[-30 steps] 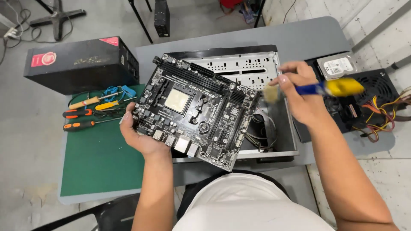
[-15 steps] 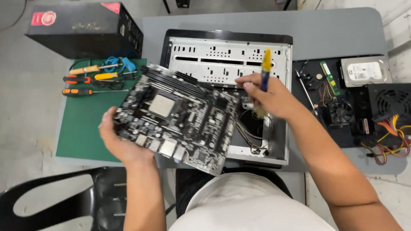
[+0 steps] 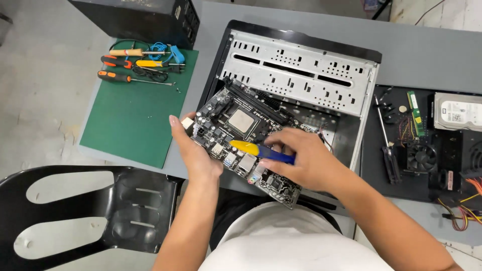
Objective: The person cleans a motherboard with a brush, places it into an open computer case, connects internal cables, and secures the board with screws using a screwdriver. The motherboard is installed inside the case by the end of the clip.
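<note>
A black computer motherboard (image 3: 236,125) with a silver processor socket is tilted over the near edge of an open computer case (image 3: 301,65). My left hand (image 3: 193,150) grips the board's left edge from below. My right hand (image 3: 301,158) rests over the board's right part and holds a tool with a blue and yellow handle (image 3: 256,150), its yellow end pointing left across the board's connectors. The tool's working tip is hidden under my right hand.
A green mat (image 3: 135,115) on the grey table (image 3: 427,45) carries several screwdrivers (image 3: 133,78). A black box (image 3: 135,20) stands behind it. At right lie a hard drive (image 3: 457,113), a memory stick (image 3: 412,113), a cooling fan (image 3: 422,158) and coloured cables (image 3: 464,211). A black chair (image 3: 90,211) stands lower left.
The board has swung toward the case and now tilts with its connector edge toward me. My right hand came down from above the case onto the board, turning the tool from upright to lying flat.
</note>
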